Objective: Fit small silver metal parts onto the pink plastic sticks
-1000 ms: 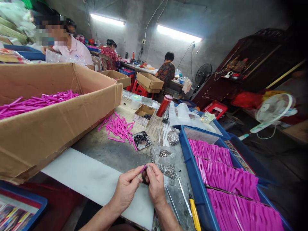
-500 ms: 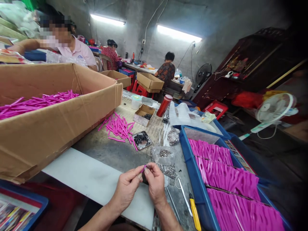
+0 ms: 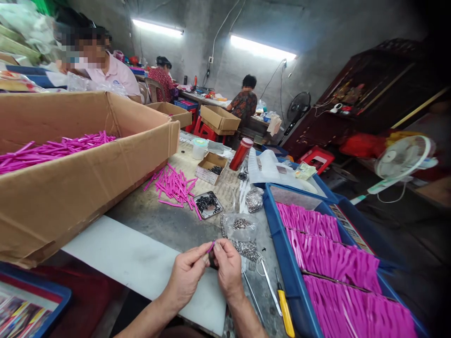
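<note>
My left hand (image 3: 186,274) and my right hand (image 3: 228,266) meet low over the white sheet (image 3: 141,263) at the table's near edge. Both are closed in a pinch around one small pink stick (image 3: 211,246), whose tip pokes up between the fingertips. A small dark part (image 3: 212,261) shows between the palms. A loose pile of pink sticks (image 3: 175,187) lies further back on the table. Beside the pile sits a flat tray of dark small parts (image 3: 207,204). Bags of small metal pieces (image 3: 243,237) lie just beyond my right hand.
A big cardboard box of pink sticks (image 3: 70,159) fills the left. A blue crate (image 3: 282,253) with rows of pink pieces stands at right. A yellow-handled tool (image 3: 286,315), a red flask (image 3: 240,154) and a small carton (image 3: 210,168) lie on the table. Other people work behind.
My hands stay together in the same spot, with only small finger shifts on the pink stick. The person at the back left has moved an arm.
</note>
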`<state>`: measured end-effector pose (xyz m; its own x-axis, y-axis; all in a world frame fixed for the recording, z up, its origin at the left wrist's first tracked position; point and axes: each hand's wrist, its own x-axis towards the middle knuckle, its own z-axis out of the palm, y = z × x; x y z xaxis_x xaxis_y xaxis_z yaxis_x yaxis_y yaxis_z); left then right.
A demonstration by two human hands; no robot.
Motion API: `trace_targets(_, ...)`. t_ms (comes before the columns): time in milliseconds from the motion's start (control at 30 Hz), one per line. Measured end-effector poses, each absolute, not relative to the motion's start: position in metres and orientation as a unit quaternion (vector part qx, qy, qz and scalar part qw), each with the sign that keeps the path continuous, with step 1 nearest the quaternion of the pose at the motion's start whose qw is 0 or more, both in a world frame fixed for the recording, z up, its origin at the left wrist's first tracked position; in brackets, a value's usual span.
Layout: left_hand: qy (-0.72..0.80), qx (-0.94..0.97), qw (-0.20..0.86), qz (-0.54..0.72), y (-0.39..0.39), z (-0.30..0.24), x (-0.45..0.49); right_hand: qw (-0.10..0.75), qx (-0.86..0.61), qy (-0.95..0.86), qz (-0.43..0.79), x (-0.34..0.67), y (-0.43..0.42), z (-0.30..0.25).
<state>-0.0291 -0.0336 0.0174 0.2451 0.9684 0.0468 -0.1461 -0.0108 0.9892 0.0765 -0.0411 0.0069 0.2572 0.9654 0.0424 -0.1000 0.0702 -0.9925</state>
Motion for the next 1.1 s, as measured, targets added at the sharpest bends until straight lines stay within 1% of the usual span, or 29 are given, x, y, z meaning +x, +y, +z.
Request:
trace_targets(100,0.388,0.525,0.586,0.479,-0.0329,0.0164,-0.0286,0.587,-0.513,-0.42,0.465,0.0769,-0.0413,0.0069)
trace_targets(300,0.391,0.523,0.589,0.476,-0.0336,0.0143,-0.0297,0.613,-0.51,-0.415,0.438,0.0766,-0.0409,0.0056)
trace_targets(400,0.387,0.525,0.59,0.476,-0.0339,0.0149,-0.0292,0.599,-0.526,-0.419,0.435,0.0769,-0.0409,0.0053)
trace_targets(500,0.385,0.528,0.589,0.475,-0.0333,0.0145,-0.0292,0.59,-0.516,-0.42,0.457,0.0772,-0.0412,0.0049)
trace_targets(700,0.393,0.53,0.583,0.474,-0.0323,0.0113,-0.0292,0.621,-0.502,-0.403,0.448,0.0766,-0.0414,0.0039)
trace_targets(900,0.386,0.53,0.589,0.472,-0.0324,0.0139,-0.0285,0.595,-0.509,-0.41,0.467,0.0773,-0.0412,0.0059)
trace_targets(1100,0.392,0.526,0.591,0.47,-0.0332,0.0149,-0.0294,0.616,-0.508,-0.402,0.448,0.0764,-0.0415,0.0056)
